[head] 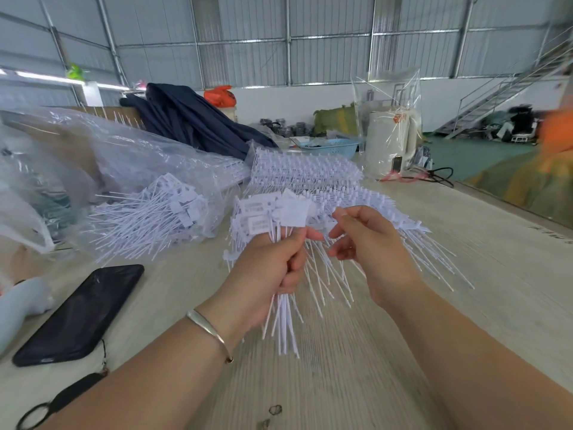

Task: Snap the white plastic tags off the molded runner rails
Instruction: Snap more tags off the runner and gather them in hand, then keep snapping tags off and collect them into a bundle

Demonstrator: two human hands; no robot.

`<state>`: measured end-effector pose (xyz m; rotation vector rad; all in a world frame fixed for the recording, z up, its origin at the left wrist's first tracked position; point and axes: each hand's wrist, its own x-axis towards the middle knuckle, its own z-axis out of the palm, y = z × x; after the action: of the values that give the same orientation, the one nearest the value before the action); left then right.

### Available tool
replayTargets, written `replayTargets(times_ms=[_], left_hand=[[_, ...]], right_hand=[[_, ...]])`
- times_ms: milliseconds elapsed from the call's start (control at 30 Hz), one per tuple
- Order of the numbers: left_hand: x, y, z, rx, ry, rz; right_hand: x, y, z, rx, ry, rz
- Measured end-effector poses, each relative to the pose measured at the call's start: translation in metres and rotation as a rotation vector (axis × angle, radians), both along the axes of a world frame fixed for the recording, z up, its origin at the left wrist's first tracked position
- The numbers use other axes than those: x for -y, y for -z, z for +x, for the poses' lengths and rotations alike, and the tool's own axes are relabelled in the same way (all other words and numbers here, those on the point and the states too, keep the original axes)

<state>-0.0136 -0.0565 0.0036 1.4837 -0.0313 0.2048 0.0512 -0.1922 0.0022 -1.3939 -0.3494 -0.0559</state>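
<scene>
- left hand [266, 268] grips a bunch of white tags [276, 218], stems partly hidden in the fist
- right hand [369, 243] loosely curled, empty, just beside
- runner rails [310, 172] blurred behind

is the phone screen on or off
Off, as far as the view shows: the phone lies flat on the table with a uniformly dark face, showing only glare.

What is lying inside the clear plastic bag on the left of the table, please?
Inside the clear plastic bag lies a heap of loose white tags. Whatever is beneath them is covered.
</scene>
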Motion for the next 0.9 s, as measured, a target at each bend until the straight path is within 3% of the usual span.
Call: replayTargets(times_ms=[100,300,500,633,733,833,900], left_hand=[[-0.002,-0.012,-0.003,0.039,-0.107,0.163],[-0.047,-0.055,0.003,-0.160,-0.123,0.579],[-0.150,-0.079,0.032,-0.260,-0.473,0.918],[-0.217,-0.081,0.051,-0.373,-0.667,1.307],[-0.246,-0.076,0.067,-0.373,-0.700,1.402],[-0.263,-0.069,0.080,-0.261,-0.739,1.386],[-0.275,-0.064,0.086,-0.343,-0.761,1.512]], right_hand=[[-0.001,0.001,-0.001,-0.013,0.006,-0.046],[-0.003,0.005,-0.003,-0.017,0.012,-0.098],[-0.008,0.009,-0.003,0.006,0.003,-0.160],[-0.013,0.012,-0.006,0.057,-0.029,-0.239],[-0.016,0.015,-0.007,0.101,-0.040,-0.297],[-0.017,0.016,-0.008,0.165,-0.032,-0.361],[-0.020,0.016,-0.007,0.200,-0.037,-0.387]])
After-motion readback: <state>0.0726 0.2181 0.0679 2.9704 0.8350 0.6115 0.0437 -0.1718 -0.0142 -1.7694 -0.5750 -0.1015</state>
